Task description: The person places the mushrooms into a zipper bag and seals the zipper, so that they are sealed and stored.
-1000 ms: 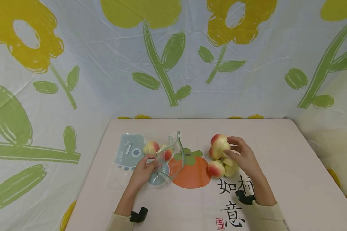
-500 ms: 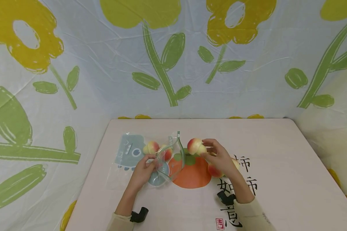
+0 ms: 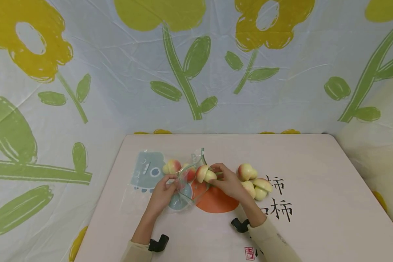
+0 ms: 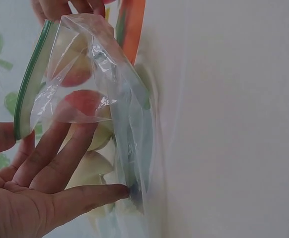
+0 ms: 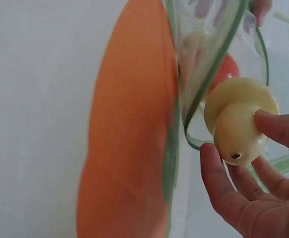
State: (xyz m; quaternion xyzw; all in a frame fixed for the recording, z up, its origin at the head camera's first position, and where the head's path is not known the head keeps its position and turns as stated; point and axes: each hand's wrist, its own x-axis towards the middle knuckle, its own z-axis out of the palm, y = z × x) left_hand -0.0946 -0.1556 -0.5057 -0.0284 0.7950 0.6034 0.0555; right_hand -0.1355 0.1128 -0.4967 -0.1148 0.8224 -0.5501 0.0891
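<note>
Right hand (image 3: 229,183): thumb and fingers pinch the mushroom-shaped piece (image 5: 240,131), its pale stem toward the palm side and a small dark mark at the stem's end
Mushroom-shaped piece: raised at the mouth of the clear bag, beside its green edge (image 4: 29,84); whether it is past the rim, one cannot tell
Left hand (image 3: 162,193): thumb and a finger pinch the clear bag (image 4: 105,54) by its edge, the other fingers spread by the film
Clear bag: lying on its side, mouth parted toward the right hand
Bagged pieces (image 3: 172,166): two, red and yellow, seen through the film in the head view
Loose pieces (image 3: 262,188): three, clustered on the table (image 3: 308,163) beyond the right hand, one partly hidden by it
Table print: an orange persimmon (image 3: 217,200) between the bag and the cluster, black characters (image 3: 281,209) near the right forearm
Backdrop: white cloth (image 3: 118,94) with yellow flowers
</note>
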